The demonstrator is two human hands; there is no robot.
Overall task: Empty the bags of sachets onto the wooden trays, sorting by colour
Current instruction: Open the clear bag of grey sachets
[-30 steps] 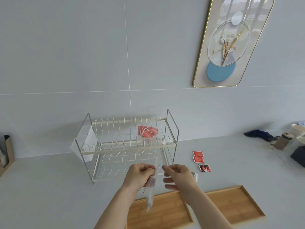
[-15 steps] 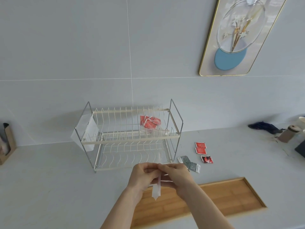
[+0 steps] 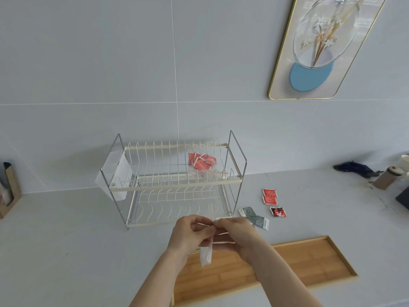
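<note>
My left hand and my right hand meet in front of the rack, both pinching a clear empty plastic bag that is folded small and hangs between them. Below them lies a wooden tray, bare. A second bag of red sachets rests on the upper shelf of the wire dish rack. Loose on the counter to the right lie red sachets, a dark red one and grey-green sachets.
A clear plastic sheet hangs on the rack's left end. A wooden box stands at the far left. A dark cloth, a small jar and a dark object sit at the far right. A framed picture hangs on the wall.
The bag, first hanging long between my hands, has been folded into a short bundle. My hands have come together. The view has tilted up, so only one stretch of tray shows.
</note>
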